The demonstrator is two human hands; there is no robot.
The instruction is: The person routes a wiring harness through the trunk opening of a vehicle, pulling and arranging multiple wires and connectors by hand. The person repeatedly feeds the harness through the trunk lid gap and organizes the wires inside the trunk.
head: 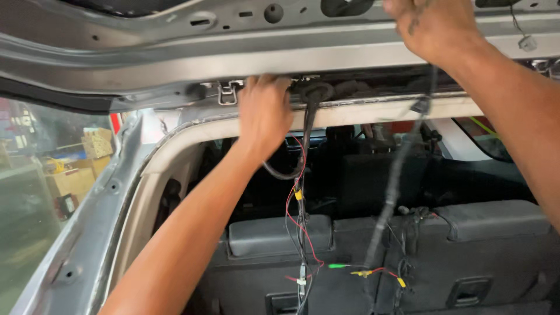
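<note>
Fingers of left hand [264, 114] curled around black wiring harness [304, 146] hanging vertically, right hand [434, 26] fingers hidden, gripping tailgate panel [175, 52].

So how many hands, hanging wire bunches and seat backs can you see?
Hands: 2, the left hand by the black rubber grommet and the right hand up on the raised tailgate
Hanging wire bunches: 2, the middle bunch and the thick black bunch
Seat backs: 2, the left seat back and the right seat back
Total: 6
</note>
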